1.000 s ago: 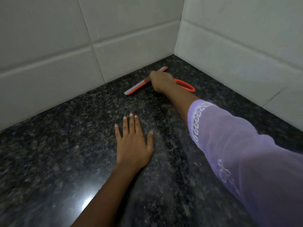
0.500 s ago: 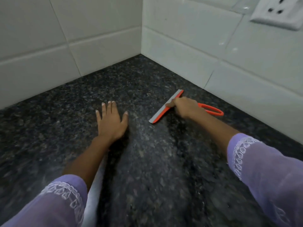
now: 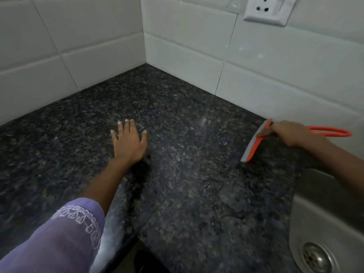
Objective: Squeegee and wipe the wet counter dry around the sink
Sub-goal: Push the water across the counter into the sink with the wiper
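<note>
White tiled walls [image 3: 197,46] meet at corner; wall socket [image 3: 266,10] top right, dim light.

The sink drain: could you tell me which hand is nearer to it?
Right. The right hand grips the squeegee just beyond the sink holding the drain; the left hand lies flat on the counter, farther away.

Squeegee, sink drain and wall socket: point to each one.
squeegee [image 3: 253,144]: head view, on its orange blade bar.
sink drain [image 3: 315,257]: head view, on the metal strainer.
wall socket [image 3: 266,9]: head view, on its white faceplate.
</note>
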